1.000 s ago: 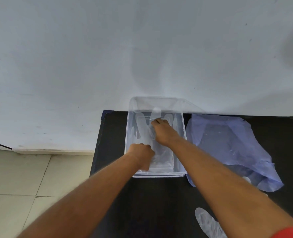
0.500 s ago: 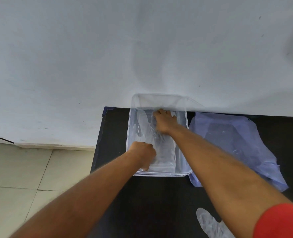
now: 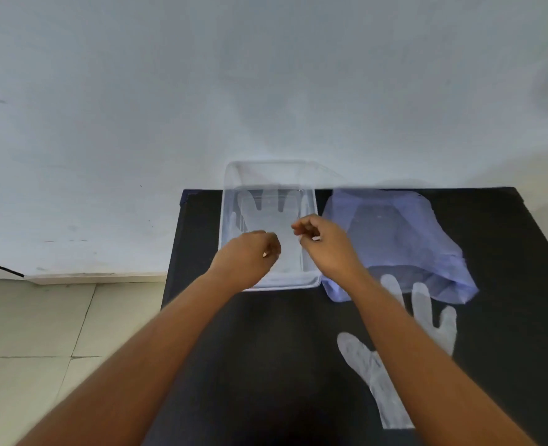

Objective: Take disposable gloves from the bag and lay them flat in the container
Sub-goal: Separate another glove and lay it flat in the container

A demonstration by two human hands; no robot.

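A clear plastic container [image 3: 229, 201] stands at the table's far left edge against the wall. A translucent glove [image 3: 266, 214] lies flat inside it, fingers pointing away from me. My left hand [image 3: 250, 257] hovers above the container's near end, fingers curled with nothing in them. My right hand [image 3: 322, 243] is raised over the container's right rim, fingers loosely curled, also holding nothing. The pale blue bag [image 3: 404, 243] lies to the right of the container. Another translucent glove [image 3: 375, 378] lies on the table near me, partly hidden by my right forearm.
The black table [image 3: 266, 349] ends at the left, with tiled floor [image 3: 41, 333] beyond it. A white wall [image 3: 266, 91] rises directly behind the container and bag.
Both hands have lifted off the glove in the container and drawn back toward me. The glove now lies flat and uncovered. The view has tilted down, showing more of the near glove.
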